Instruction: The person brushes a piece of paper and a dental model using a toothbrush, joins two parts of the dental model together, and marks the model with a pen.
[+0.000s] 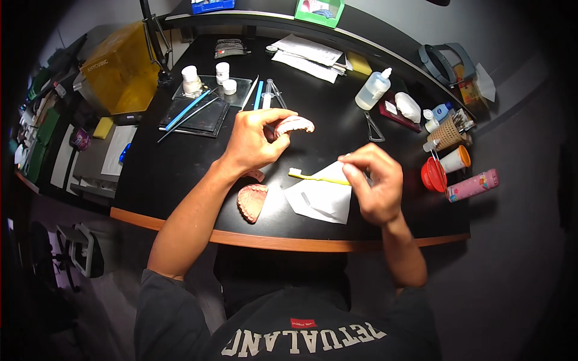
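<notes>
My left hand [256, 139] is closed around the edge of a pale, horseshoe-shaped dental cast [295, 124], raised above the black desk. My right hand [378, 183] is curled, thumb and index finger close together. From behind its thumb a yellow toothbrush [325, 179] points left, its white bristles up. The hand hides the handle's end. A dark streak like the brush's shadow falls on a white sheet of paper [319, 207] below. A pinkish dental cast [251, 203] with a row of teeth lies near the front edge; another pink piece [256, 175] shows partly under my left wrist.
Far left hold jars [190, 77], a dark slab [198, 117] and blue-handled tools [188, 109]. Folded papers [307, 54] lie at the back. Toward the right stand a clear squeeze bottle [373, 90], a red bowl [432, 174], an orange-rimmed cup [456, 159] and a pink case [474, 185].
</notes>
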The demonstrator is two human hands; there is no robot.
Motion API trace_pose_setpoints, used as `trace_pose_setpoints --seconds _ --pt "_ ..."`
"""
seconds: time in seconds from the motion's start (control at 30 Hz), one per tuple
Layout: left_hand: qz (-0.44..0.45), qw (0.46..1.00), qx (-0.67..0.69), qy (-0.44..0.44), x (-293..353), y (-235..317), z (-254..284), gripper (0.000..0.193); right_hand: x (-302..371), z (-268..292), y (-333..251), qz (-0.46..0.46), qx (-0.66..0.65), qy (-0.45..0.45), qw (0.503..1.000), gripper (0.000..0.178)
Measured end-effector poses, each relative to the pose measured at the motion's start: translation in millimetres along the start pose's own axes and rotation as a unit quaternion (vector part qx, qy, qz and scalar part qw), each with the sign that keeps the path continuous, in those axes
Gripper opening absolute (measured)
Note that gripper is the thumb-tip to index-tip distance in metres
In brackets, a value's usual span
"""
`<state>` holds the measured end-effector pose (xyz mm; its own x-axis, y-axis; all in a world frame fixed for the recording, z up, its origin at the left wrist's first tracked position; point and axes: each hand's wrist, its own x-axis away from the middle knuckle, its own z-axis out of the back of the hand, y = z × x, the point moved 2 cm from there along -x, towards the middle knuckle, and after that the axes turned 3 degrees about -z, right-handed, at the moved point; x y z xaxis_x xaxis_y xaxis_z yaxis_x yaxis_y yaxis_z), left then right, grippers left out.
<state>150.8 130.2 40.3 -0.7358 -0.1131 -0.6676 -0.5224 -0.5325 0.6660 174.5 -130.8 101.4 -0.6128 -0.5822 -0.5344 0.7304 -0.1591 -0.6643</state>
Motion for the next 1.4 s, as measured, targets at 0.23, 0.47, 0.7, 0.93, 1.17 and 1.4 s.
trace_pose_setpoints --seconds 0.23,0.47,0.7,0.93,1.17,1.4 --pt "-0.018 0.998 0.026 -0.060 4.1 2.9 -12.1 0.042 -18.8 -18.2 63.3 -0.012 0.008 0.046 0.999 0.032" --pt "-0.033 0.996 0.041 -0.071 8.2 19.0 -14.2 0.042 0.0 -34.5 50.6 0.068 0.052 0.034 0.996 0.043" --pt "-0.016 0.994 0.063 -0.083 10.2 18.5 -15.2 0.042 0.6 -35.0 55.8 0.078 0.030 0.036 0.996 0.038" --pt "0.175 0.956 0.236 0.006 -7.3 5.6 -2.0 0.022 -2.9 -33.2 49.0 0.051 0.068 0.049 0.995 0.037" --pt "0.278 0.913 0.288 0.083 -8.3 -20.9 19.1 0.039 8.7 -78.3 17.4 0.134 0.089 -0.146 0.976 0.027" --pt "0.274 0.913 0.286 0.097 -6.6 -32.3 17.6 0.041 4.1 -83.3 15.9 0.157 0.145 -0.130 0.968 0.029"
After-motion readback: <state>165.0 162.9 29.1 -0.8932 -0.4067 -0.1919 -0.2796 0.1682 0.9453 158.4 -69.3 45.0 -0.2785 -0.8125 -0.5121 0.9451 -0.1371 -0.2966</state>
